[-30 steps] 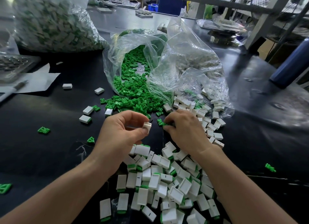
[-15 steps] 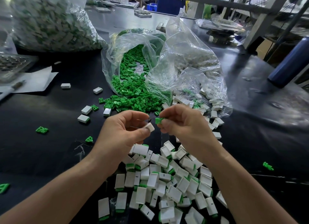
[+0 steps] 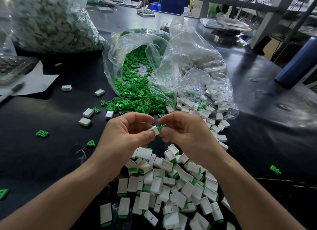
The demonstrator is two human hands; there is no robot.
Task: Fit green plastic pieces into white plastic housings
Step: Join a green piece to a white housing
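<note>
My left hand [image 3: 127, 135] pinches the white housing [image 3: 155, 130]; my right hand [image 3: 186, 132] pinches the green piece [image 3: 161, 127], touching its right, open end (nearly in).

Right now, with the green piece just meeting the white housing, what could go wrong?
The right hand pinches the green piece by its fingertips alone, so it may enter the white housing in the left hand skewed, or slip out. A dropped part would likely land among the assembled housings piled under the hands and get mixed in.
</note>
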